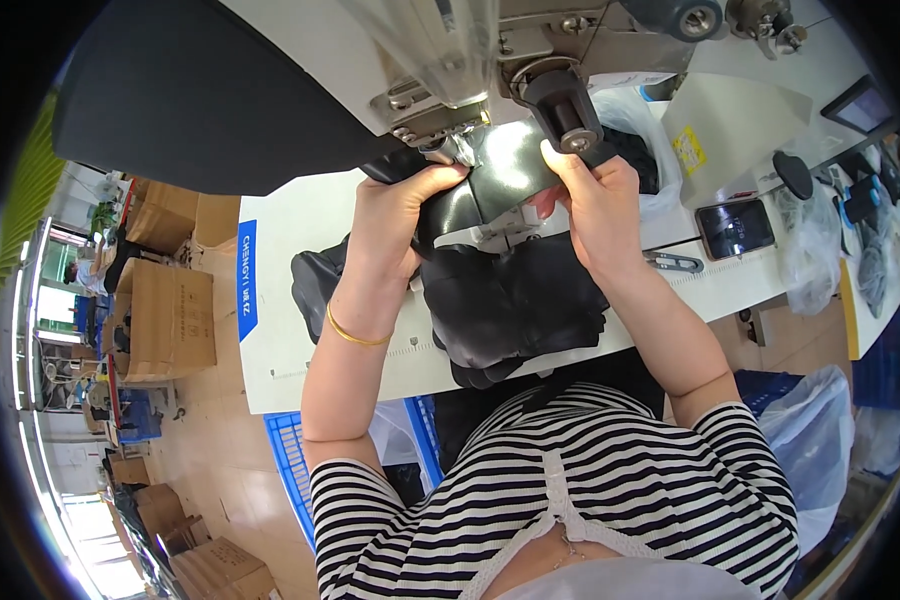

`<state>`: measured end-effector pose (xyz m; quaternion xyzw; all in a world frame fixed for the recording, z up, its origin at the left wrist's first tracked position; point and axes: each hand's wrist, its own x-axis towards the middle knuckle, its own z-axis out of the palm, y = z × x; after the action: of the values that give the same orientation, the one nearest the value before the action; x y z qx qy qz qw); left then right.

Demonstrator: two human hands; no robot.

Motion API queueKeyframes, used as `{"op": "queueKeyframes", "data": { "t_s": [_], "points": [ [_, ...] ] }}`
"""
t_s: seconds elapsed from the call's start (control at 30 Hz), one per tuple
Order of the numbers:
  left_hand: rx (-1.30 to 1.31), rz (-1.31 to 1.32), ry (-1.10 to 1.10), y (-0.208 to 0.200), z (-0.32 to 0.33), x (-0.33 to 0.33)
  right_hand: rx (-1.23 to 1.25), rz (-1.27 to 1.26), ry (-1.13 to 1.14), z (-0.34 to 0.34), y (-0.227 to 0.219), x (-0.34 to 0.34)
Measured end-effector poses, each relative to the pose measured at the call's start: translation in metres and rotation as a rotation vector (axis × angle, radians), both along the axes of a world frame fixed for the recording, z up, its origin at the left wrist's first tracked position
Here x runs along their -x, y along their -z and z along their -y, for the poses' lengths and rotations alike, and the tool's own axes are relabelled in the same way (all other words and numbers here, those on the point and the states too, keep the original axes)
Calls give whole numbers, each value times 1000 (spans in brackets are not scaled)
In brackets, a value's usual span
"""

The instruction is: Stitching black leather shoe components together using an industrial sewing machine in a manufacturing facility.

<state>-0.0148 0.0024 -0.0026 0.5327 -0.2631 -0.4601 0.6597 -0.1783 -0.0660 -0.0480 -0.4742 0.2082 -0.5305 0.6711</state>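
Observation:
A glossy black leather-like piece (482,193) is stretched between my two hands under the needle area of a sewing machine (450,135). My left hand (392,215) pinches its left side, thumb on top close to the presser foot, other fingers mostly hidden beneath. At its right side, my right hand (602,205) grips the edge with the thumb up by a dark cylinder on the machine. A vertical seam line runs down the piece. Nearer to me, a stack of black pieces (510,305) lies on the white table (370,375), partly hanging over its front edge.
Right of my right hand are thread snips (673,262), a phone (735,228) and clear plastic bags (810,250). Below the table stands a blue basket (292,450); another bin holds a plastic liner (810,450). Cardboard boxes (170,320) line the floor at left.

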Motion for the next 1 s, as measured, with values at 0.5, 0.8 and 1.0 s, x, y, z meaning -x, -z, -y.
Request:
{"op": "queueKeyframes", "data": {
  "t_s": [0.5,0.8,1.0],
  "points": [
    [-79,20,35,-7,6,-10,-2,-18,-23,3,-5,-1],
    [87,-194,-51,1,-3,-11,60,-43,-18,2,2,1],
    [173,-60,-122,15,-6,-7,-2,-60,-30,-4,-1,6]
  ]
}}
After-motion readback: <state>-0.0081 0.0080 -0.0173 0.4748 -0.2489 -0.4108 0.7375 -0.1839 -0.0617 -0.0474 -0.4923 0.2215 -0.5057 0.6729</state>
